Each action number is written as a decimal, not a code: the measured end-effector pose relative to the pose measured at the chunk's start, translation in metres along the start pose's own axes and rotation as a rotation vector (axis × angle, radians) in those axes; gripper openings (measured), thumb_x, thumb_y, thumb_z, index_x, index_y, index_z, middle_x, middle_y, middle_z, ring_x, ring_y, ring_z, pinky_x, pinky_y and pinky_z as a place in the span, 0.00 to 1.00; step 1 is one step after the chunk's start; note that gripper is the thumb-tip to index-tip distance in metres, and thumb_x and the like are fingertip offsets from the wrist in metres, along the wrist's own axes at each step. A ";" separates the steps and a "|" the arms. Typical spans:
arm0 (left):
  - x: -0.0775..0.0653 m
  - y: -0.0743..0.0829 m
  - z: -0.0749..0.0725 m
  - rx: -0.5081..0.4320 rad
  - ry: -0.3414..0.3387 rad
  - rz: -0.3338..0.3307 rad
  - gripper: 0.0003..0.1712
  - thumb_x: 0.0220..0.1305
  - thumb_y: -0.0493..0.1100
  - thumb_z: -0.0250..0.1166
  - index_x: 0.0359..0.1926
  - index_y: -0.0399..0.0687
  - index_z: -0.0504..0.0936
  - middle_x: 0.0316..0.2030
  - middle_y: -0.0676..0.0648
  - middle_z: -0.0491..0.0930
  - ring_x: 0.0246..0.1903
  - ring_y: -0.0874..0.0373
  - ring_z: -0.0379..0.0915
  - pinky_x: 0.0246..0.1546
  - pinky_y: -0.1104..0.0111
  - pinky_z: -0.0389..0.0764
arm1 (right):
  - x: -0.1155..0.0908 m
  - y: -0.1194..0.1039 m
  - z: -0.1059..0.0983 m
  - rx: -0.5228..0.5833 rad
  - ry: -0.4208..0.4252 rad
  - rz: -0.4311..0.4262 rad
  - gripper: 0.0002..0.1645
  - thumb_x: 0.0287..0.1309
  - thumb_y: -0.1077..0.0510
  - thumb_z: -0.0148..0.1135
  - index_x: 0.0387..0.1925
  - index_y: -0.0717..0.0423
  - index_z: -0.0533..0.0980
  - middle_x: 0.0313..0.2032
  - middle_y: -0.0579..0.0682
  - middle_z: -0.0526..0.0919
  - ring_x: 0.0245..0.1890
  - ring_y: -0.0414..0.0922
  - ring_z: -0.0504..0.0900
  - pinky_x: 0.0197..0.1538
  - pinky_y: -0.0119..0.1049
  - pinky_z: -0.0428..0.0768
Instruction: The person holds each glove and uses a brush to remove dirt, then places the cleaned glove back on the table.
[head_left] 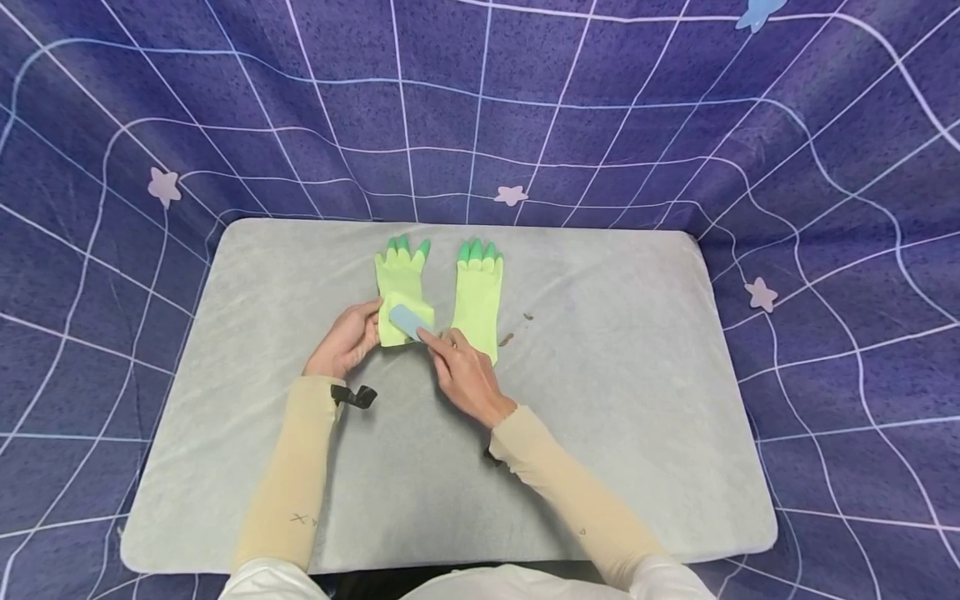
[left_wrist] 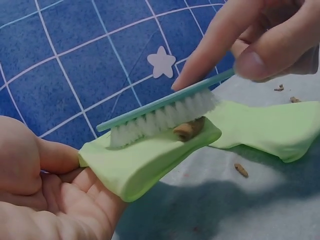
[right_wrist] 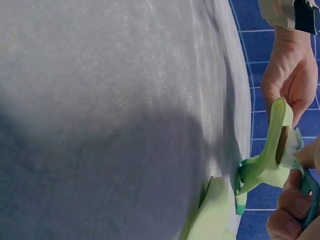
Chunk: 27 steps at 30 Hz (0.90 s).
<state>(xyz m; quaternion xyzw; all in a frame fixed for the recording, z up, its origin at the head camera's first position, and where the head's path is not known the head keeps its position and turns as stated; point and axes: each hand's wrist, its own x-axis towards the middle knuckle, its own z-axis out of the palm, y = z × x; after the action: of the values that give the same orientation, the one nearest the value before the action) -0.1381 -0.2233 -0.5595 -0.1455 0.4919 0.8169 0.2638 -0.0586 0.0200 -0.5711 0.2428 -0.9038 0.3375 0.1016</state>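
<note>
A light-green rubber glove with darker green fingertips lies at the left, its cuff end raised. My left hand pinches the edge of that cuff, thumb on top and fingers beneath. In my right hand is a pale blue scrubbing brush, its index finger stretched along the back. The white bristles touch the glove's upper side, beside a brown clump stuck there. A second matching glove lies flat just to the right, partly behind the right hand.
Small brown crumbs are scattered on the grey cloth-covered table, right of the second glove. Another brown bit lies near the gloves in the left wrist view. A blue gridded curtain with stars surrounds the table's back and sides.
</note>
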 end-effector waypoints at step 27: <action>-0.006 0.004 -0.026 0.105 0.052 -0.021 0.22 0.90 0.48 0.43 0.69 0.36 0.66 0.47 0.49 0.88 0.49 0.60 0.87 0.58 0.67 0.87 | -0.035 0.018 -0.009 -0.044 -0.126 0.034 0.24 0.80 0.60 0.58 0.71 0.44 0.80 0.34 0.47 0.72 0.20 0.38 0.63 0.22 0.32 0.70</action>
<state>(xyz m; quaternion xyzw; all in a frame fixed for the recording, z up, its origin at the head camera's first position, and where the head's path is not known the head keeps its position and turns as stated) -0.1359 -0.2494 -0.5654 -0.1578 0.5390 0.7832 0.2670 -0.0379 0.0505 -0.5870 0.2458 -0.9196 0.3032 0.0440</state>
